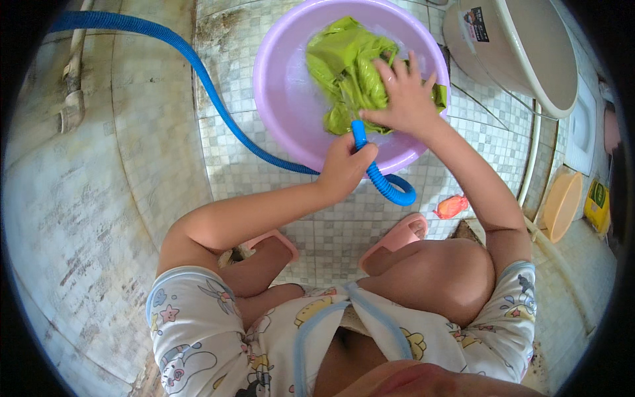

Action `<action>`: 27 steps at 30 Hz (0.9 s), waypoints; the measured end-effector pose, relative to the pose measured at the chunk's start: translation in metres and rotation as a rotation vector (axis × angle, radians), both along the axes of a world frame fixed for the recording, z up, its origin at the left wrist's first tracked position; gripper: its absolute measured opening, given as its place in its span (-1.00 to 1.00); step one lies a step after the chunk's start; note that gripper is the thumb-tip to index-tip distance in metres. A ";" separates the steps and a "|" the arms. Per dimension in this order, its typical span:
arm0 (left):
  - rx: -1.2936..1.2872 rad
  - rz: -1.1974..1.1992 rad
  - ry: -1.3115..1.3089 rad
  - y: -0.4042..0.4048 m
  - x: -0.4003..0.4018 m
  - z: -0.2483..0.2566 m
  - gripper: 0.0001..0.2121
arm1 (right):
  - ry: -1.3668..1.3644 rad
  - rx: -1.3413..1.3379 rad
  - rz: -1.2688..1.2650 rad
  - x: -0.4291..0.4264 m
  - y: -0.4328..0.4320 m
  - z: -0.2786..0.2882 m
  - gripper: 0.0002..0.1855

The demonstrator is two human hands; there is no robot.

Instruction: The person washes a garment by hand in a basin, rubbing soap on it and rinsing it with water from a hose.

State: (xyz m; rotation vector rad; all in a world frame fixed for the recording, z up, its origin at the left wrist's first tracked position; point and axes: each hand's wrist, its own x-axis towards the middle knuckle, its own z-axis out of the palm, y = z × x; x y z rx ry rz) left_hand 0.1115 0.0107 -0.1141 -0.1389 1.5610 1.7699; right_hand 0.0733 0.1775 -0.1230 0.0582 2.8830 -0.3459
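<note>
My left hand (347, 166) grips the end of a blue corrugated hose (379, 179) above the near rim of a round purple plastic basin (278, 124). Water runs from the hose mouth onto a wet, crumpled green cloth (342, 54) lying in the basin. Over the cloth's right side, my right hand (407, 99) is spread with its fingers apart, touching or just above the fabric; which one I cannot tell. Some shallow, whitish water shows in the basin's bottom.
A large pale bucket (488, 64) with a wire handle stands at the upper right. An orange-red plastic packet (451, 206) lies on the tiled floor near my right slipper (394, 240). Farther right are an orange basin (563, 208), a yellow package (597, 206) and a white pipe (531, 154).
</note>
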 end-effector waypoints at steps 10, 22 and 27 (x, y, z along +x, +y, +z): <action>-0.141 -0.029 -0.093 0.002 -0.013 -0.034 -0.77 | -0.128 0.004 0.156 -0.033 -0.005 -0.062 -0.03; -0.745 -0.022 -0.020 -0.010 -0.063 -0.118 -0.68 | 0.130 -0.377 -0.226 -0.052 0.030 -0.039 -0.45; -0.595 0.049 -0.116 0.007 -0.058 -0.123 -0.66 | 0.166 -0.714 -0.274 -0.011 0.045 0.044 -0.53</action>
